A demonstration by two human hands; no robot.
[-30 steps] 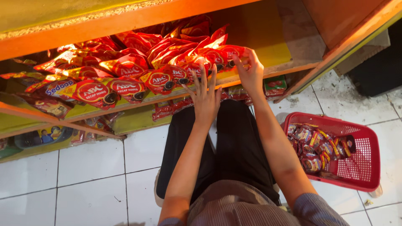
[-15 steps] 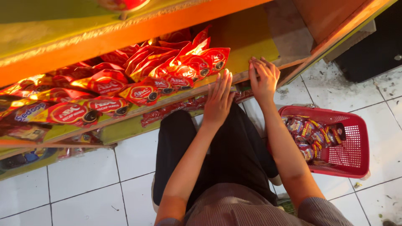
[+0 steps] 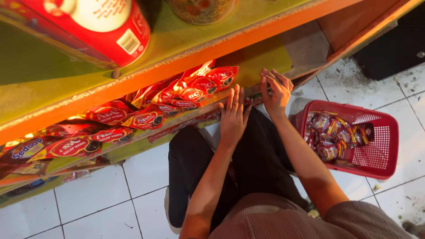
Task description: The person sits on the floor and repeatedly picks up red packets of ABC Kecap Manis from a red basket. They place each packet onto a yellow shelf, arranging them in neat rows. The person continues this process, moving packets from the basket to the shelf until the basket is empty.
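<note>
Red sachets (image 3: 195, 90) | on shelf (image 3: 265, 57) | just beyond left hand (image 3: 233, 117) fingertips

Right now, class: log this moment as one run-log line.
left hand: flat on shelf edge by red packets | right hand: on shelf edge, empty | basket: on floor, holds packets

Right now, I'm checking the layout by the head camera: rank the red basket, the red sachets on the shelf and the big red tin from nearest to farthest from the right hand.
1. Red sachets, on the shelf just left of the right hand.
2. Red basket, on the floor to its lower right.
3. Big red tin, on the upper shelf, far left.
</note>
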